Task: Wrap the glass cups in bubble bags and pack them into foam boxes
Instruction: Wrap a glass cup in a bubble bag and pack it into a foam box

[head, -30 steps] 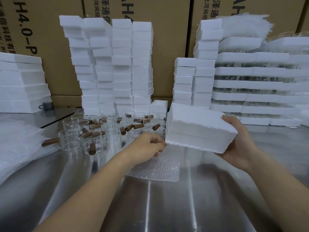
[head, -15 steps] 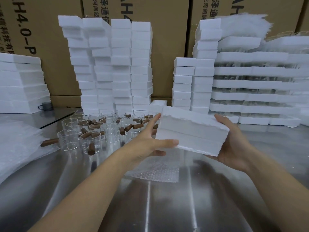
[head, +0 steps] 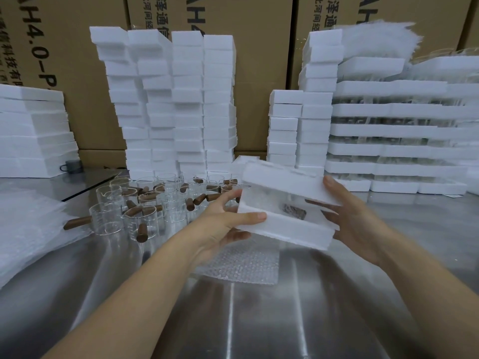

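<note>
Left grip (head: 225, 218) and right grip (head: 348, 218) both clasp a white rectangular foam box (head: 285, 230), one at each end, holding it above the worktop. The left thumb lies along the front edge of the lower half, and the right fingers curl round the end of the upper half. The two grainy halves gape apart toward the camera. The box's long axis runs left to right and dips a little to the right. In the gap sits a bubble-wrapped glass cup (head: 272, 203) with a brown handle showing through the wrap; which way it points is unclear.

Behind everything stand tall brown cardboard cartons (head: 261, 73), printed in black with "AH4.0-P" turned sideways and Chinese characters cut off by the frame. The brushed stainless steel worktop (head: 259, 320) is smooth and reflective. Against the cartons rise uneven columns of white foam boxes (head: 178, 104). To the right are layered white foam trays (head: 388, 130) with clear glass between them, and to the left a lower stack of white foam slabs (head: 31, 130). A heap of clear bubble bags (head: 26, 224) lies at the left edge. Nearer the middle is a cluster of clear cylindrical glass cups (head: 140, 218) with brown wooden stub handles. One flat clear bubble bag (head: 241, 265) lies under the held box. A small grey mug (head: 73, 167) sits far left.
</note>
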A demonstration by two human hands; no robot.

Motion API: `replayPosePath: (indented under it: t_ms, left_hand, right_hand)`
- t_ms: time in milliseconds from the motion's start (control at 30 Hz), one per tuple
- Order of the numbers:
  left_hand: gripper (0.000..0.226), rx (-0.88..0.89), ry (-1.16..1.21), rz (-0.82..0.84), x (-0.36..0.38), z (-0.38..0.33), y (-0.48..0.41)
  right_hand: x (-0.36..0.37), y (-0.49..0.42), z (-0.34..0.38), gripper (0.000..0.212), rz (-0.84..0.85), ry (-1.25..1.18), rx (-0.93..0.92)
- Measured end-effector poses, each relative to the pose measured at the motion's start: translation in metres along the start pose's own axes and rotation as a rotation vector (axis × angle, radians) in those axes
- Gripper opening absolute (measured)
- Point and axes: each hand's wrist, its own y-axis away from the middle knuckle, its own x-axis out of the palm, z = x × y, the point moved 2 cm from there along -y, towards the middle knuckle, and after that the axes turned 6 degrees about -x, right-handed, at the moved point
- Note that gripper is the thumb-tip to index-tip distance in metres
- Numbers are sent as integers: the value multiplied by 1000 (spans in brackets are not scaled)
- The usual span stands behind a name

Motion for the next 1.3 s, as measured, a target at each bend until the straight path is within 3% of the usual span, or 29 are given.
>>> replayPosePath:
  t_ms: [267,500,767,1000,1133,1300]
  left_hand:
    - [123,-28,116,-6,-4,-1,2]
    - [119,-37,126,8,-7,-4,5]
    - [81,-110,172,93,-3,-10,12]
    - [45,-154,108,-210,-4,-1,5]
    - [35,-106,83,-291,-6,-4,4]
    - [33,-23,157,-316,-2,-9,9]
  right_hand:
    - [-6,0,-6,68,80,-29,16]
    - [-12,2,-5,67,151,10,11]
    - [-11,5,-2,80,170,66,9]
    - [-1,10,2,86,172,151,57]
    - [1,10,0,85,138,-53,180]
    - [14,9,1,68,13,-91,174]
